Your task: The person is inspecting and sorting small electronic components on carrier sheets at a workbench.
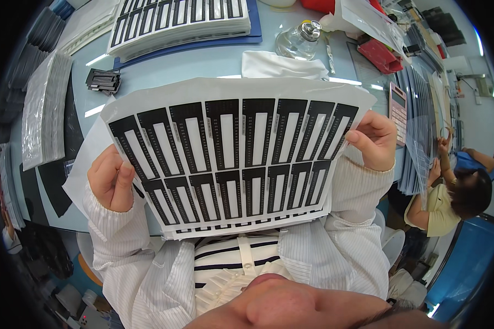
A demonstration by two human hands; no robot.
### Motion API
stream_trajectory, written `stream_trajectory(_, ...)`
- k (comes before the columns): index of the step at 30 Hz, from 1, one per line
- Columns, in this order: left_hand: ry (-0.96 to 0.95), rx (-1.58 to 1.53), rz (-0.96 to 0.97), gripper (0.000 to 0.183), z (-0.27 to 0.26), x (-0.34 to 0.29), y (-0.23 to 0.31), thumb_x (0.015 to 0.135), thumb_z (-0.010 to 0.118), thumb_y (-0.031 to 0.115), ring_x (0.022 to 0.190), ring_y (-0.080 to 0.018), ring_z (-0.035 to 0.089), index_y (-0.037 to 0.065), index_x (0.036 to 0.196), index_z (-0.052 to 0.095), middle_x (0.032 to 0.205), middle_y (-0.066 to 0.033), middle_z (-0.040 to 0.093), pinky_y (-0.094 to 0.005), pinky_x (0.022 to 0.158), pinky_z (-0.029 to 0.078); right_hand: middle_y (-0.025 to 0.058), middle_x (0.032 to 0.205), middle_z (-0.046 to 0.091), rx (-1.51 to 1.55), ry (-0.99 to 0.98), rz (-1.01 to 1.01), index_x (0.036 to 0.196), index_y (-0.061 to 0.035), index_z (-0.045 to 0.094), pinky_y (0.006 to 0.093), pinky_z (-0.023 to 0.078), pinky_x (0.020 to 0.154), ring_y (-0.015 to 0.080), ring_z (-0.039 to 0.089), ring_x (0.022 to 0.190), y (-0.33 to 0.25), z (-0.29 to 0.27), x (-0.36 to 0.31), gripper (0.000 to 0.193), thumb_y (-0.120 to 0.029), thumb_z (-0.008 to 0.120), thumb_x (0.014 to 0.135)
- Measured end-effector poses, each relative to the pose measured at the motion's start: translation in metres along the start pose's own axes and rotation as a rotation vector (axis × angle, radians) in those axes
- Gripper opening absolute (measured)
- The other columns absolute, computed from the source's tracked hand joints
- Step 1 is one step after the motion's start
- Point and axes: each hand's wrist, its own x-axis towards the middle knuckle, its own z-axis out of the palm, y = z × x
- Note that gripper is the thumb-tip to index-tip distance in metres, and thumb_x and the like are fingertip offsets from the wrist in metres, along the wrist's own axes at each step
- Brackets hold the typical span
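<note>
A white sheet (233, 131) printed with two rows of black frames around pale windows is spread between my two hands, tilted up in front of my chest. My left hand (112, 178) pinches its left edge, thumb on top and fingers curled behind. At the opposite edge, my right hand (372, 140) grips the upper right side between thumb and fingers. More printed edges show under the lower border, so at least one other sheet lies beneath. Beyond, a thick stack of similar printed sheets (181, 24) rests on a blue board (254, 30).
A small pile of black pieces (103, 81), a white cloth (282, 66) and a glass bottle with a metal top (297, 41) stand beyond the sheet. Right are a pink calculator (398, 115), a red box (380, 55) and a co-worker (444, 200). Wrapped stacks (45, 109) lie left.
</note>
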Motion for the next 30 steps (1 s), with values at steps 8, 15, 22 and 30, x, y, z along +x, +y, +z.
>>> stream_trajectory(8, -0.03, 0.014, -0.004, 0.034, -0.0037, -0.0016, -0.0009, 0.094, 0.05, 0.022, 0.054, -0.0172, 0.046, -0.002, 0.07, 0.049, 0.066, -0.0103, 0.051, -0.0264, 0.051, 0.035, 0.0104, 0.082, 0.068, 0.007, 0.006, -0.016, 0.088, 0.0054, 0.064, 0.0237, 0.048, 0.066, 0.0122, 0.061, 0.07, -0.0009, 0.0015, 0.0009, 0.012, 0.0, 0.069, 0.078)
stream_trajectory(15, -0.02, 0.017, 0.007, 0.032, -0.0033, -0.0032, -0.0025, 0.094, 0.05, 0.02, 0.055, -0.018, 0.047, -0.003, 0.074, 0.052, 0.067, -0.0115, 0.052, -0.0271, 0.052, 0.035, 0.0103, 0.081, 0.068, 0.007, 0.016, -0.003, 0.089, 0.0055, 0.065, 0.024, 0.049, 0.066, 0.013, 0.062, 0.069, -0.0026, 0.0025, 0.0003, 0.013, -0.001, 0.069, 0.078)
stream_trajectory(22, -0.007, 0.028, 0.024, 0.032, -0.0014, -0.0013, -0.0017, 0.095, 0.049, 0.021, 0.056, -0.0177, 0.05, -0.004, 0.075, 0.053, 0.07, -0.0127, 0.056, -0.027, 0.053, 0.037, 0.0116, 0.082, 0.068, 0.021, 0.026, -0.012, 0.09, 0.0061, 0.065, 0.0243, 0.05, 0.065, 0.0137, 0.063, 0.07, -0.0028, 0.0045, -0.0002, 0.014, -0.001, 0.069, 0.079)
stream_trajectory(30, 0.002, 0.01, 0.035, 0.033, -0.0004, -0.0016, -0.0028, 0.095, 0.048, 0.021, 0.057, -0.0176, 0.05, -0.004, 0.074, 0.052, 0.071, -0.0131, 0.056, -0.0269, 0.054, 0.037, 0.0117, 0.081, 0.068, 0.015, 0.013, -0.014, 0.089, 0.0067, 0.065, 0.0241, 0.049, 0.063, 0.0138, 0.063, 0.069, -0.005, 0.0031, -0.0006, 0.014, -0.001, 0.069, 0.079)
